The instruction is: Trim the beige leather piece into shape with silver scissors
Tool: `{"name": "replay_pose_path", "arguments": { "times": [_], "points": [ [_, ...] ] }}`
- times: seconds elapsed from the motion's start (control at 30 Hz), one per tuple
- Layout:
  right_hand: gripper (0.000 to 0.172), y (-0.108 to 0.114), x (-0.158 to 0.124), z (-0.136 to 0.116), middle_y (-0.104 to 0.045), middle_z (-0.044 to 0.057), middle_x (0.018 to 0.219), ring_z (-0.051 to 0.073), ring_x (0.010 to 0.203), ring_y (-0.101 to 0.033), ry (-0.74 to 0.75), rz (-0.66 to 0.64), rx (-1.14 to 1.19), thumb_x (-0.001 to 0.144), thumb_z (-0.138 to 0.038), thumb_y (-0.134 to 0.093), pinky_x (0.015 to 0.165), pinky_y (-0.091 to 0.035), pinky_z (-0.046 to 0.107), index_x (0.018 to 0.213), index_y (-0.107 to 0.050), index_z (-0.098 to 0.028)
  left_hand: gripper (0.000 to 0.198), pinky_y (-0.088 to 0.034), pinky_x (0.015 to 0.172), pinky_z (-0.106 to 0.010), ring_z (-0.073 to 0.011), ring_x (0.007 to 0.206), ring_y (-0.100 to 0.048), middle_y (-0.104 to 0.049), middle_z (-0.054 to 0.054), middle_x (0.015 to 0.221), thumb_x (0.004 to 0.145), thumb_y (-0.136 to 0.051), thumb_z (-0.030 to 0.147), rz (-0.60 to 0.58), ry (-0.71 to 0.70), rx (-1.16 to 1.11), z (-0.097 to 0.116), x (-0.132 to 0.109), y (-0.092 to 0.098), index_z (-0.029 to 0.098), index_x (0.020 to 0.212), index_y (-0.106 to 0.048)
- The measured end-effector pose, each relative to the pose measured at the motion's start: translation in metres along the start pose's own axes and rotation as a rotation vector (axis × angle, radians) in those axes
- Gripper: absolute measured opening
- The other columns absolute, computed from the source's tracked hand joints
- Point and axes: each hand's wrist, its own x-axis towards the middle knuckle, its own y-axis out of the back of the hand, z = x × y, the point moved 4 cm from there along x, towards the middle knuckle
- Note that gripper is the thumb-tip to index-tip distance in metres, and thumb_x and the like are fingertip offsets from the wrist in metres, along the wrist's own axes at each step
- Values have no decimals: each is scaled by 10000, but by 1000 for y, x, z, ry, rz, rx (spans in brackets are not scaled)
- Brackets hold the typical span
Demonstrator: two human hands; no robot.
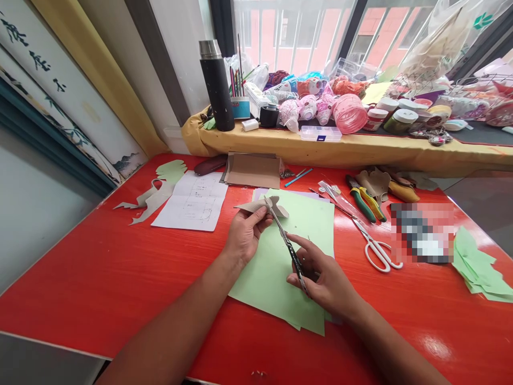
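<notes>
Between the thumb and fingers of my left hand (245, 235) is a small beige piece of leather-like material (278, 207), held above pale green paper sheets (276, 289). My right hand (320, 272) grips a pair of scissors (294, 255) with dark handles, fingers through the loops. The scissor blades point up and away from me, and their tips meet the beige piece beside my left fingertips. Whether the blades are cutting through it I cannot tell. The green sheets lie stacked on the red table (120, 299) under both hands.
White-handled scissors (379, 251), pliers (363, 200) and a blurred-out object (425, 232) lie to the right, with green paper cut-outs (481, 267) beyond. A drawn pattern sheet (192, 200) and beige scraps (150, 200) lie left. A black flask (218, 88) stands on the crowded sill.
</notes>
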Motion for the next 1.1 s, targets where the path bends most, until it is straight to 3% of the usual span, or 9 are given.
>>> {"name": "replay_pose_path", "arguments": {
  "times": [0.57,0.73,1.1],
  "points": [
    [719,1,-2,2,-545,-48,784,151,575,-442,79,13,-224,983,-375,-779,553,-324,289,1632,-471,-354,281,-568,670,-237,-149,799,-733,-832,-75,1026,698,-954,209,-46,-43,65,-3,-1,-1,165,945,-828],
    [715,0,-2,2,-540,-53,776,143,559,-432,74,13,-213,985,-367,-771,538,-325,284,1633,-472,-338,254,-571,670,-218,-129,787,-728,-835,-79,1104,733,-936,214,-60,-38,67,-4,-3,-1,173,966,-845],
    [699,-1,-2,-4,-457,-73,741,136,554,-395,46,4,-128,972,-338,-764,522,-321,278,1616,-495,-305,251,-585,655,-198,-119,761,-723,-840,-85,1061,718,-931,176,-24,-30,64,-5,-3,-2,153,954,-849]
  ]
}}
